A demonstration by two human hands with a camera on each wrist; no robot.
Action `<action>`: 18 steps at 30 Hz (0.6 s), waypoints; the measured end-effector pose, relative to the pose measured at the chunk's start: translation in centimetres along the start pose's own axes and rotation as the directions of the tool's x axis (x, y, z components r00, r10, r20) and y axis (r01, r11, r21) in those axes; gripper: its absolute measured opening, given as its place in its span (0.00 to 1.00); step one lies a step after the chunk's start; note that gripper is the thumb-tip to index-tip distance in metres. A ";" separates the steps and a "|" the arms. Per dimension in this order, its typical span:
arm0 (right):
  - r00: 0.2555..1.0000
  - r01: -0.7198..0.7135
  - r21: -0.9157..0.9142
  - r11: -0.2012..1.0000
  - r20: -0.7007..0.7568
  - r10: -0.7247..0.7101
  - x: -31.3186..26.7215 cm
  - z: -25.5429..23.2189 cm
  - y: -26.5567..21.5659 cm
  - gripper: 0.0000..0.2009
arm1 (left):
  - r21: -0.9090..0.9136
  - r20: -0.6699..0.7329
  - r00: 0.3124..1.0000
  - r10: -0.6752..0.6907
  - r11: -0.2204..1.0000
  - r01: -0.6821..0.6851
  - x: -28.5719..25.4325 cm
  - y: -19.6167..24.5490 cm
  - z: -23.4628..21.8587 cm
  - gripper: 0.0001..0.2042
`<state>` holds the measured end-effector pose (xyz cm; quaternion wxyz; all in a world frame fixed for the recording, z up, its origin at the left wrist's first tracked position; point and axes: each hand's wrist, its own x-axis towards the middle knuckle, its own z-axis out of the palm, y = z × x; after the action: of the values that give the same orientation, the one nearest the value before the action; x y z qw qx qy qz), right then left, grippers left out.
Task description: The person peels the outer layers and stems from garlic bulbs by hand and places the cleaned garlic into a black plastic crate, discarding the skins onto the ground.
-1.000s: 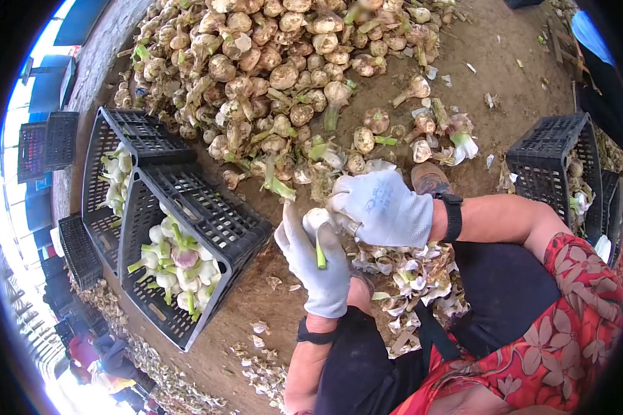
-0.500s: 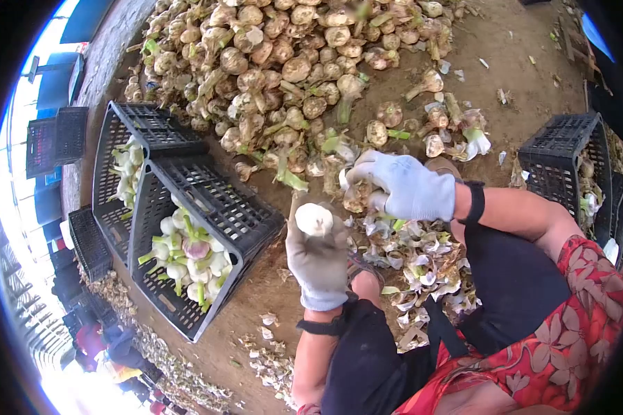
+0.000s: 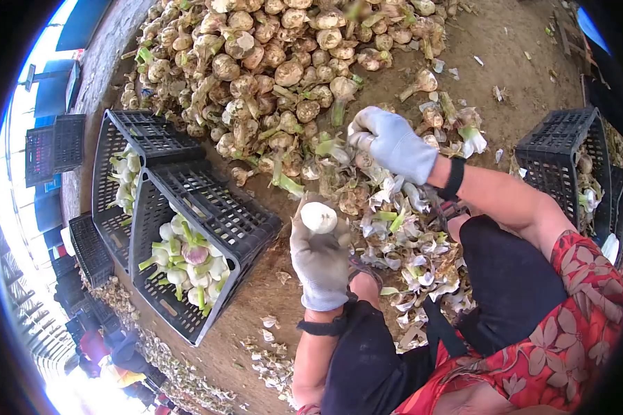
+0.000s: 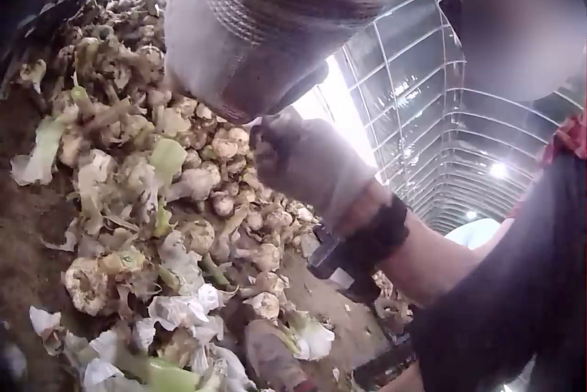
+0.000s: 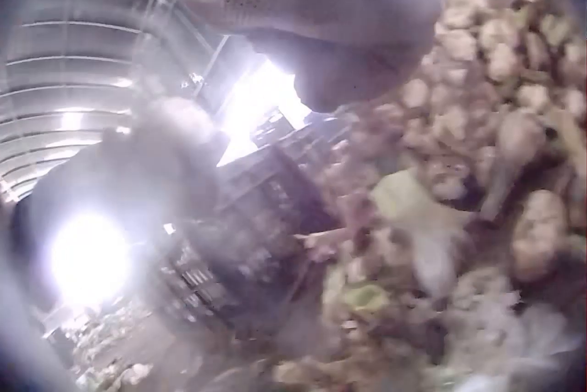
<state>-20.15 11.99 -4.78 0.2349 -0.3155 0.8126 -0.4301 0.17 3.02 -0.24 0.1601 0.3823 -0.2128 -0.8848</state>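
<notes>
In the head view a peeled white garlic bulb (image 3: 319, 218) rests in the gloved left hand (image 3: 320, 268), whose fingers curl around it. Up and to the right of it, the gloved right hand (image 3: 396, 145) hangs above scattered skins with its fingers curled and nothing visible in them. The left wrist view has the left glove (image 4: 266, 30) large at the top, its bulb hidden, and the right hand (image 4: 312, 167) behind. At the top of the right wrist view the right glove (image 5: 330, 25) is dark, its fingers bent.
A large heap of unpeeled garlic (image 3: 256, 76) lies beyond the hands. Black crates (image 3: 211, 207) with white bulbs stand at the left, another crate (image 3: 554, 149) at the right. Loose skins (image 3: 422, 266) cover the ground between the legs. People are at the far lower left.
The right hand has moved up and away from the left hand, and the brown skins it held have left its fingers. The left hand keeps the bulb, now turned differently and without its green stem showing.
</notes>
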 end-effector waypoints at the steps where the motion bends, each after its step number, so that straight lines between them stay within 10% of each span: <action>1: 1.000 0.010 0.063 0.998 0.007 -0.010 -0.6 -0.1 0.5 0.13 | 0.002 -0.023 1.000 -0.002 1.000 0.002 0.0 0.0 0.2 0.19; 6: 0.895 0.411 0.062 0.910 0.164 -0.415 -4.8 0.8 -5.0 0.13 | 0.027 -0.095 0.995 -0.029 0.999 0.032 0.3 -0.6 0.6 0.18; 13: 0.998 -0.049 0.121 0.991 0.050 0.044 -0.8 1.0 -0.6 0.07 | 0.162 0.092 0.991 0.093 0.981 -0.107 0.1 1.1 0.1 0.12; 14: 0.985 -0.166 0.096 0.982 0.058 0.161 -0.5 0.1 0.1 0.08 | 0.260 -0.153 0.971 0.184 0.955 -0.140 1.0 1.1 -0.8 0.11; 18: 0.964 -0.266 0.198 0.944 0.056 0.260 -1.8 -0.6 1.8 0.12 | 0.900 -0.153 0.987 0.059 0.422 0.114 4.4 -0.1 -6.9 0.15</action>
<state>-19.92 14.39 -5.80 0.3330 -0.1850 0.7955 -0.4712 2.39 -0.58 -7.19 -0.0688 0.4815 -0.6350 -0.6001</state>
